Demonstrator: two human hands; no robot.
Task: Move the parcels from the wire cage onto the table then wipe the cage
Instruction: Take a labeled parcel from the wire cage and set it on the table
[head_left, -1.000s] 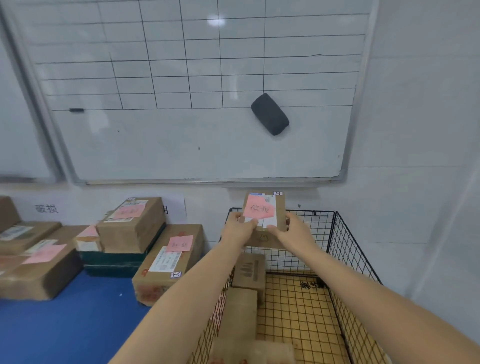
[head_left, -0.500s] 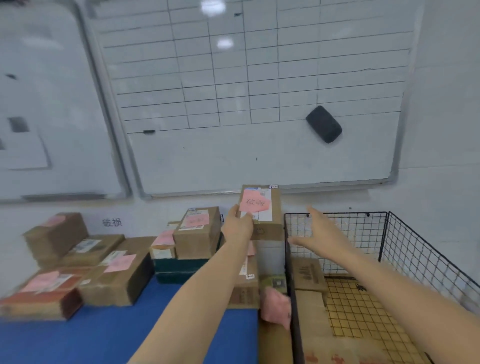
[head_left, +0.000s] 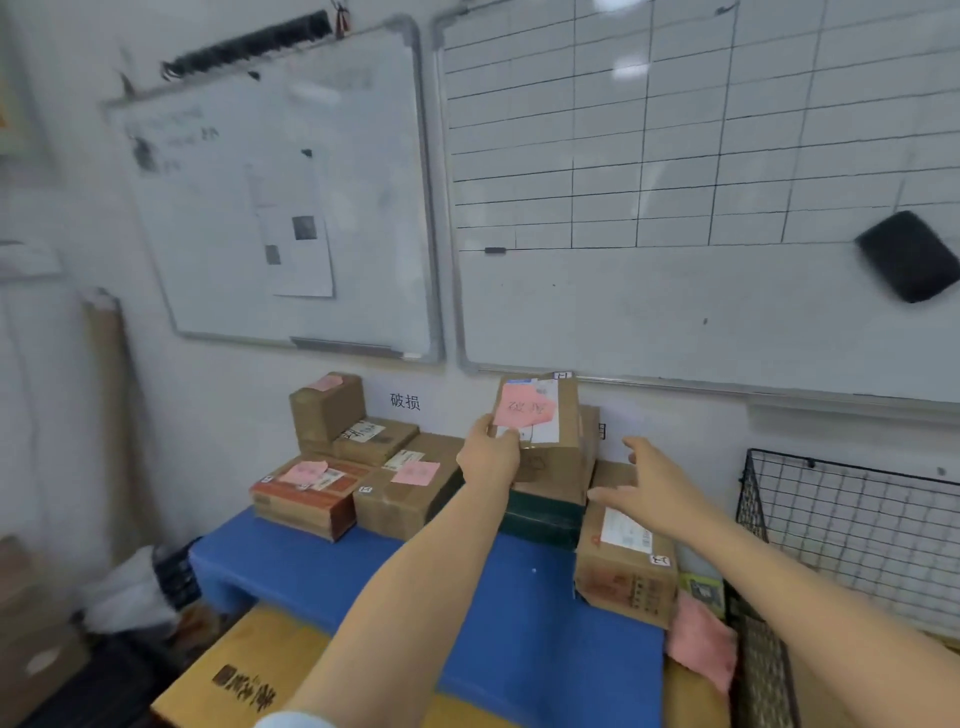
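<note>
Over blue table (head_left: 311, 564), parcel (head_left: 563, 431) in hand (head_left: 491, 457)

- The held parcel (head_left: 540, 415) stands just beyond the left hand (head_left: 491, 452), at its fingertips. It is over a stack (head_left: 550, 493) on the table (head_left: 363, 571); whether it rests on that stack is hard to tell.
- Left of the left hand, a group of parcels (head_left: 363, 467) lies at the table's back, against the wall.
- The right hand (head_left: 652, 486) hangs right of the held parcel, apart from it, above another parcel (head_left: 623, 561) at the table's right edge.
- Right of the right hand, the wire cage (head_left: 852, 525) stands beside the table.
- Behind and above both hands, the left whiteboard (head_left: 291, 208) and right whiteboard (head_left: 675, 301) hang side by side. An eraser (head_left: 909, 254) sits on the right one.
</note>
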